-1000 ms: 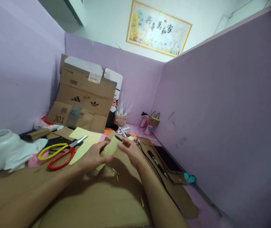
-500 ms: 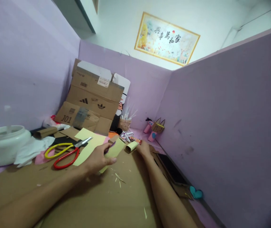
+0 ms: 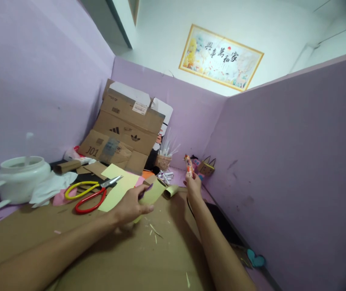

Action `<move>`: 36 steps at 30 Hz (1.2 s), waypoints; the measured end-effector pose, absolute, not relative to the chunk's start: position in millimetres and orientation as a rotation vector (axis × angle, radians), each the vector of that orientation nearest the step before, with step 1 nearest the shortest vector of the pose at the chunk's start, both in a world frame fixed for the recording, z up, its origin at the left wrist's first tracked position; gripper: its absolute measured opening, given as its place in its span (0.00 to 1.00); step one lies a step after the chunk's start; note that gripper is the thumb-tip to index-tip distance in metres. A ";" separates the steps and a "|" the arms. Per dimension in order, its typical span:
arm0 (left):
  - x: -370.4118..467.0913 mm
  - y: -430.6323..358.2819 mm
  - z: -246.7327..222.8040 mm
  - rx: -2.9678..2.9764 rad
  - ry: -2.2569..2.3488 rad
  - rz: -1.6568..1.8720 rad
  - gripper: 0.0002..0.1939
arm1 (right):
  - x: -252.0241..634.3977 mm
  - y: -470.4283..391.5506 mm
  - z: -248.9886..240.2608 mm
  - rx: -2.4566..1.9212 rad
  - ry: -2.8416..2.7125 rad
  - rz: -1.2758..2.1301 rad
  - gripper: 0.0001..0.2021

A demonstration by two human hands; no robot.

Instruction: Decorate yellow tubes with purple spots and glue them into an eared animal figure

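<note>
My left hand (image 3: 133, 206) is closed on a pale yellow paper strip (image 3: 153, 194). A small purple thing (image 3: 146, 190) sticks out between its thumb and fingers; its kind I cannot make out. My right hand (image 3: 193, 188) holds up a slim orange-and-white patterned object (image 3: 188, 165), its lower part hidden by the fingers. A thin dark curve, like a cord, runs below that wrist. Between the hands a rolled yellow paper tube (image 3: 170, 191) lies on the cardboard. Scissors (image 3: 94, 194) with one yellow and one red handle rest left of my left hand, partly over a yellow sheet (image 3: 116, 190).
A white pot (image 3: 23, 178) and crumpled tissue (image 3: 51, 188) stand at the left. A flattened cardboard box (image 3: 127, 129) leans at the back, beside a basket of white sticks (image 3: 163, 161). Paper scraps dot the cardboard mat (image 3: 136, 258). A teal heart (image 3: 256, 258) lies by the right wall.
My right hand has picked up the patterned object from the tabletop and raised it upright. My left hand keeps the yellow strip. The view has shifted slightly.
</note>
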State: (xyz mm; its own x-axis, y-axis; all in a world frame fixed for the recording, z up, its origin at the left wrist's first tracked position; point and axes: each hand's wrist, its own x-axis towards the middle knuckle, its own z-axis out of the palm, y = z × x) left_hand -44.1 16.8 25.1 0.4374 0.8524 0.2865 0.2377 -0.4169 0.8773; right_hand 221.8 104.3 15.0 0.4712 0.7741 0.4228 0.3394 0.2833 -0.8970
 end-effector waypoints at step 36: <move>-22.8 6.6 0.7 2.001 1.368 1.053 0.26 | 140.0 -16.9 14.4 -0.931 -0.975 0.803 0.20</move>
State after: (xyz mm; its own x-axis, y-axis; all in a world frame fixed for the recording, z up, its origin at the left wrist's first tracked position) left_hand -22.8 6.6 0.7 0.1984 0.9267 0.3191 0.5457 -0.3749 0.7495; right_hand 140.0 -16.9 14.4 0.3530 0.8798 0.3185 -0.1434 0.3872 -0.9108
